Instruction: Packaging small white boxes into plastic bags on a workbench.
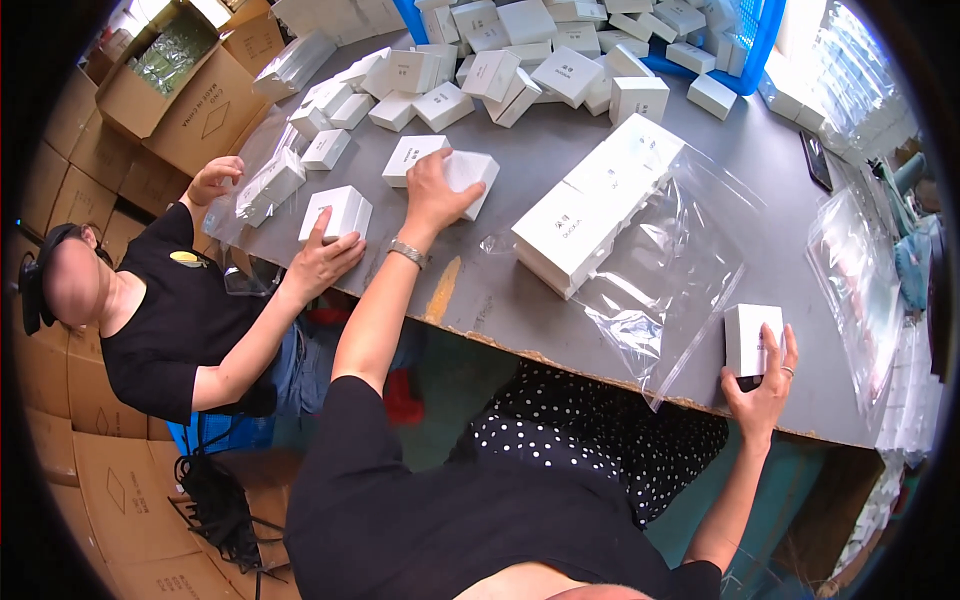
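The left hand [432, 195] lies palm-down over a small white box [470, 178] near the middle of the grey tabletop [520, 150], fingers spread across its lid, a metal watch at the wrist. The right hand [762, 385] clasps another small white box [752, 338] standing at the tabletop's near edge, thumb on one side and fingers on the other.

Between the two hands a row of larger white boxes [590, 205] sits partly inside a clear plastic bag [665, 290], whose open mouth trails toward the near edge. A loose heap of white boxes [520, 60] covers the far side, and more fill a blue crate [745, 50] beyond it.

On the left a co-worker in a black top sits at the tabletop, one hand [325, 258] on a white box [338, 212] and the other hand [213, 180] at a bagged stack. Brown cardboard cartons [190, 100] are piled behind, one of them open. Clear bags [860, 270] lie along the right edge.
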The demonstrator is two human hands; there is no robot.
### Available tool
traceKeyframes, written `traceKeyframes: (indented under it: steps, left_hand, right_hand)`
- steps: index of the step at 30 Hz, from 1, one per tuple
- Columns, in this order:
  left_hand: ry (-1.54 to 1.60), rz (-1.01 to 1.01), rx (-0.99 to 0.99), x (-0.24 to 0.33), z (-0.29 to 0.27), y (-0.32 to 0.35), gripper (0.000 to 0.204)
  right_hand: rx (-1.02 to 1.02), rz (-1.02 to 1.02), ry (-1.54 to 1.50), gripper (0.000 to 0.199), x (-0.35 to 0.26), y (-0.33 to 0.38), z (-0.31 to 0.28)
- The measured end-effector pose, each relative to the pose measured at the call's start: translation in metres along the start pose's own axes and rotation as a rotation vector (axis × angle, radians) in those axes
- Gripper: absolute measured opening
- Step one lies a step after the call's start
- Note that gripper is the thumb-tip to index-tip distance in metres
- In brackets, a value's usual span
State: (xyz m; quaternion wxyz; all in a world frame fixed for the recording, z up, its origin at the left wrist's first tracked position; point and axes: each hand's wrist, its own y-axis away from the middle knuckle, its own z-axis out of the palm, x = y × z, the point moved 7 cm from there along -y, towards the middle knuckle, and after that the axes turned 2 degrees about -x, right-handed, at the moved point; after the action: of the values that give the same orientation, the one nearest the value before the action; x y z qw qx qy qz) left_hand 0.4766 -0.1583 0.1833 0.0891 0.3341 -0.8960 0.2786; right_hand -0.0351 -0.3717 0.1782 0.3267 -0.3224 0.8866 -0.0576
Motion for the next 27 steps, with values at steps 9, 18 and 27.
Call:
traceKeyframes:
  steps: [9, 18, 27]
  left_hand:
    - [2.077, -0.276, -0.646, 0.131, -0.033, 0.035, 0.068]
    - [1.766, -0.29, -1.151, 0.277, 0.017, 0.121, 0.085]
    - [1.773, -0.281, -1.602, 0.347, 0.06, 0.179, 0.107]
  right_hand:
    - [0.034, 0.06, -0.932, 0.096, 0.023, 0.001, -0.005]
    - [0.066, 0.01, -1.583, 0.096, -0.005, -0.005, -0.014]
    - [-0.041, -0.224, -1.385, 0.081, -0.013, 0.028, -0.029]
